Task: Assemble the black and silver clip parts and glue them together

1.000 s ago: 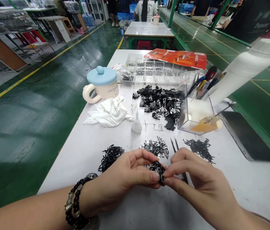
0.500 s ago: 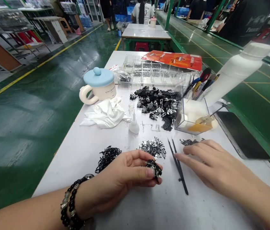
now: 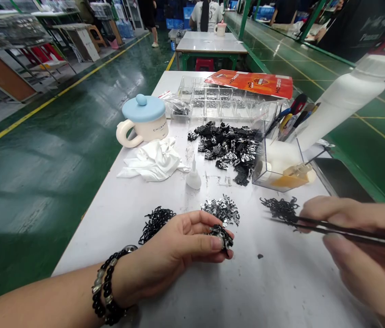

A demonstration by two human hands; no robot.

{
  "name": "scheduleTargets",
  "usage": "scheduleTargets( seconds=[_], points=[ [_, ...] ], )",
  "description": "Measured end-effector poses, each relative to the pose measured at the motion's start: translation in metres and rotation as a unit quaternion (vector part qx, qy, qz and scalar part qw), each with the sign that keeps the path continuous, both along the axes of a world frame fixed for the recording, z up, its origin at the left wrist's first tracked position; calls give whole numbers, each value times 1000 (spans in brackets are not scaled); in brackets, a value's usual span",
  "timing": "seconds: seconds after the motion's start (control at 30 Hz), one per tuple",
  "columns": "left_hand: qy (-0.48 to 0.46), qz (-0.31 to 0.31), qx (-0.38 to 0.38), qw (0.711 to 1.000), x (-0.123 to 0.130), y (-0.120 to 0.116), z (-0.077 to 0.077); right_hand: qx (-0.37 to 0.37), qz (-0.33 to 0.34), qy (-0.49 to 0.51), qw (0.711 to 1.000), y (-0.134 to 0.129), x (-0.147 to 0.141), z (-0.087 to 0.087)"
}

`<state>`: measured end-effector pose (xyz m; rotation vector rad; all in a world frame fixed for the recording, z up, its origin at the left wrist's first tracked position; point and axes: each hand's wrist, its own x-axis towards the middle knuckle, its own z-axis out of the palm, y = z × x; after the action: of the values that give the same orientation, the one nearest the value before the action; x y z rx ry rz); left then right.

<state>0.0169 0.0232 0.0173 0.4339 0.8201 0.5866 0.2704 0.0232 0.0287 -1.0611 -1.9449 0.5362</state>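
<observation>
My left hand (image 3: 185, 241) is closed around a small black and silver part (image 3: 222, 237), pinched between thumb and fingers; much of the part is hidden. At the right, my right hand (image 3: 366, 246) grips black tweezers (image 3: 346, 231), their tips apart and pointing left. Those tips lie just in front of a heap of small black curved pieces (image 3: 281, 208). Beyond my left hand is a pile of small silver metal pieces (image 3: 221, 209). Another heap of black hook-like pieces (image 3: 156, 222) sits left of that hand.
Behind are a pile of black parts (image 3: 228, 146), a small white dropper bottle (image 3: 193, 176), a white cloth (image 3: 154, 161) and a lidded mug (image 3: 144, 120). A clear tool holder (image 3: 274, 175), a tall white bottle (image 3: 346, 100) and a phone (image 3: 344, 177) stand or lie at right.
My right hand has picked up the tweezers from the table and moved right with them. A small dark speck now shows on the bare table. My left hand keeps its hold, nearly still.
</observation>
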Motion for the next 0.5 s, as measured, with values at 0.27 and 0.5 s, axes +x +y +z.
scheduleTargets(
  seconds=[0.27, 0.5],
  points=[
    [6, -11, 4, 1000, 0, -1, 1, -143, 101, 118, 977, -9, -31, 4],
    [20, -15, 6, 1000, 1, 0, -1, -161, 169, 116, 965, -5, -34, 1]
  ],
)
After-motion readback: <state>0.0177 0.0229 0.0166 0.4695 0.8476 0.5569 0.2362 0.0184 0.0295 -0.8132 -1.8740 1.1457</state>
